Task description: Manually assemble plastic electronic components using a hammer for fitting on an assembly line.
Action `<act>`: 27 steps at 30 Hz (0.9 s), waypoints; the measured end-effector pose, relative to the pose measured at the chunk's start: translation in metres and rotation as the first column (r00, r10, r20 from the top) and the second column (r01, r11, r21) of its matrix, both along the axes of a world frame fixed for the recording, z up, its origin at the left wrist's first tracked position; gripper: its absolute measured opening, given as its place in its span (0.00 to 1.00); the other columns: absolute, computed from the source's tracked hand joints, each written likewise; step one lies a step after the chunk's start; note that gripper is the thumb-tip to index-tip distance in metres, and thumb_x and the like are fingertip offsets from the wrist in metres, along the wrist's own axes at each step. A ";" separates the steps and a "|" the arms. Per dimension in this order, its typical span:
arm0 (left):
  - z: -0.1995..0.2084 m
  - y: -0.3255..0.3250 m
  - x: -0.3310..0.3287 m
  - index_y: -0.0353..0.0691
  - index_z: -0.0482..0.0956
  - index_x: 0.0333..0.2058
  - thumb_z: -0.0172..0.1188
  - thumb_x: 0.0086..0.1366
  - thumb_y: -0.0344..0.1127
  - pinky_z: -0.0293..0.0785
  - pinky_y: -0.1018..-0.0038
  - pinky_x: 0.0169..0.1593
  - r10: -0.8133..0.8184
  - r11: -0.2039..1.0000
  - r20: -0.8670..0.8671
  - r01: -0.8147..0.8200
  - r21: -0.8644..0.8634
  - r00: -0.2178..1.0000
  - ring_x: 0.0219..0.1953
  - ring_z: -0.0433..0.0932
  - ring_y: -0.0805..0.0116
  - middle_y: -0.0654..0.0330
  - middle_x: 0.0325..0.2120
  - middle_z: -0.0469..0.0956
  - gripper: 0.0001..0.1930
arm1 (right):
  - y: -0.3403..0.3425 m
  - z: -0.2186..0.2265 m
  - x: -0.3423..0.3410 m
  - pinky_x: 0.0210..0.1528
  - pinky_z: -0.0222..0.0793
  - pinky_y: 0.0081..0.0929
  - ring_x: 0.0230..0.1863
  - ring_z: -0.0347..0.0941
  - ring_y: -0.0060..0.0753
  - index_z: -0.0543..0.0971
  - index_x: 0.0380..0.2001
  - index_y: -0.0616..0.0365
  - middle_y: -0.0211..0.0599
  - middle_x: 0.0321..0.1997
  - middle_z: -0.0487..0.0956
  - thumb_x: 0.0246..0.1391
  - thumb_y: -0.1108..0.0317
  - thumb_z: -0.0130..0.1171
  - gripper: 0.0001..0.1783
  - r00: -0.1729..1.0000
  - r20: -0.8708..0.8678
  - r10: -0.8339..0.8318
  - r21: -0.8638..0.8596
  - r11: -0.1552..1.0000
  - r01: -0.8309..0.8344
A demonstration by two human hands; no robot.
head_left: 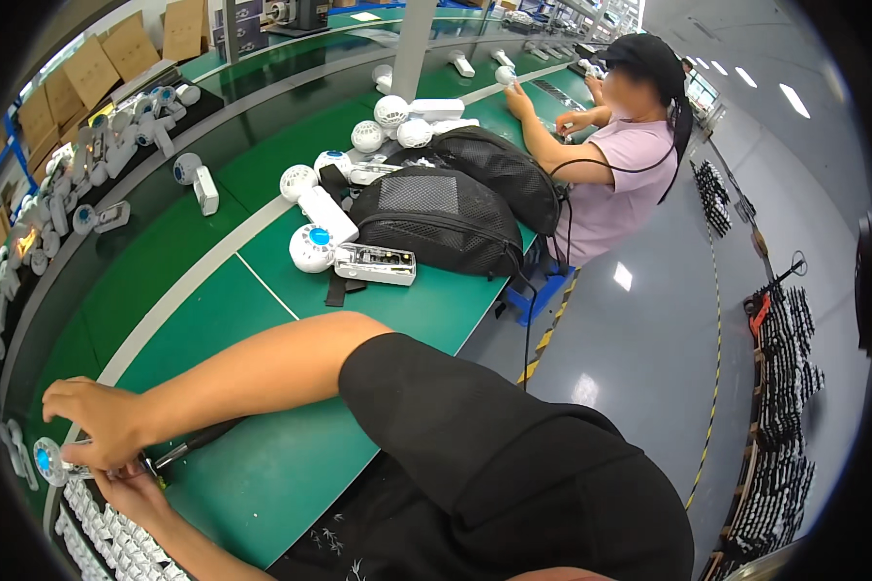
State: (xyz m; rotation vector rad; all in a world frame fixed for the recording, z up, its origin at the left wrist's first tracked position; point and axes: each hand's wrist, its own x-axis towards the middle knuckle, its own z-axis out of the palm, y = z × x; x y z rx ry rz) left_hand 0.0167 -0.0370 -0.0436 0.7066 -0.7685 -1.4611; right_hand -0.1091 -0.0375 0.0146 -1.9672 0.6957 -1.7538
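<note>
At the far lower left, a small white handheld fan (51, 463) with a round head and blue centre is at my hands. My left hand (138, 492) closes around its body from below. From above, my right hand (102, 423) presses on the fan near its head, with some fingers bent and raised. A dark-handled tool with a metal shaft (172, 456), like a screwdriver, lies beside the hands, partly under my right forearm. Most of the fan's body is hidden by my fingers.
On the green bench, a white fan with an opened handle (376, 263) lies by black mesh bags (436, 221). More fans (116, 145) line the conveyor to the left. White parts (116, 537) stand below my hands. A co-worker in pink (622, 174) sits further along.
</note>
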 end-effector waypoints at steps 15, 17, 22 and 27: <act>-0.025 0.025 -0.042 0.39 0.66 0.51 0.56 0.65 0.37 0.62 0.67 0.57 0.407 0.798 0.562 0.019 -0.602 0.720 0.53 0.67 0.64 0.57 0.50 0.68 0.18 | -0.069 -0.011 0.168 0.44 0.72 0.42 0.38 0.77 0.53 0.81 0.41 0.53 0.53 0.35 0.80 0.43 0.77 0.50 0.20 0.560 -0.813 0.157 0.111 0.987 -0.115; -0.019 0.033 -0.029 0.39 0.67 0.51 0.55 0.66 0.38 0.63 0.68 0.56 0.283 0.890 0.463 -0.050 -0.453 0.840 0.52 0.68 0.65 0.57 0.50 0.69 0.18 | -0.075 -0.016 0.188 0.44 0.72 0.41 0.39 0.77 0.52 0.81 0.40 0.53 0.53 0.36 0.80 0.43 0.76 0.50 0.19 0.468 -0.854 0.228 0.173 0.972 -0.158; -0.042 0.016 -0.050 0.42 0.68 0.50 0.52 0.68 0.43 0.67 0.68 0.54 -0.155 0.986 -0.249 0.136 -0.094 0.956 0.51 0.71 0.69 0.62 0.50 0.71 0.16 | -0.083 -0.023 0.187 0.39 0.72 0.41 0.36 0.78 0.48 0.83 0.31 0.58 0.50 0.33 0.81 0.42 0.72 0.54 0.12 0.002 -0.993 0.118 0.117 0.987 -0.115; -0.105 -0.016 -0.120 0.39 0.59 0.62 0.38 0.73 0.49 0.51 0.69 0.66 -0.635 0.650 -0.497 0.757 0.070 0.592 0.61 0.61 0.65 0.55 0.60 0.64 0.26 | -0.104 -0.074 0.203 0.36 0.74 0.45 0.34 0.78 0.46 0.84 0.25 0.53 0.45 0.32 0.82 0.46 0.62 0.58 0.09 0.194 -0.940 0.280 0.263 0.959 -0.107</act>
